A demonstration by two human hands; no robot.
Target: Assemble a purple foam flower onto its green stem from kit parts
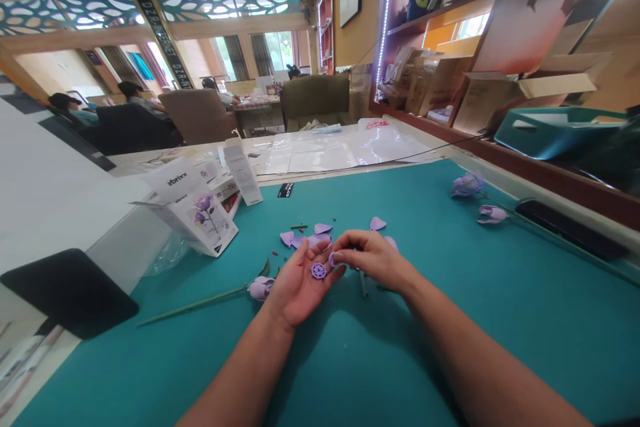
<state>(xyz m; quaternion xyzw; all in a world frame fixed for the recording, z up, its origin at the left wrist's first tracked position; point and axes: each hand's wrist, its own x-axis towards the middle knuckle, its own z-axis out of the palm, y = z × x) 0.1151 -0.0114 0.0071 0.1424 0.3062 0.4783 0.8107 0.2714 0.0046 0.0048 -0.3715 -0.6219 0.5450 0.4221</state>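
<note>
My left hand lies palm up over the teal mat, fingers apart, with a small round purple wheel-shaped piece resting on the palm. My right hand is beside it, fingertips pinched on a small purple piece near the left fingers. Loose purple petals lie on the mat just beyond both hands. A purple flower bud on a long green stem lies left of my left wrist.
Two built purple flowers lie at the mat's far right. A white kit box and leaflets stand at the far left, clear plastic bags behind. A black pad sits at left. People sit in chairs far back.
</note>
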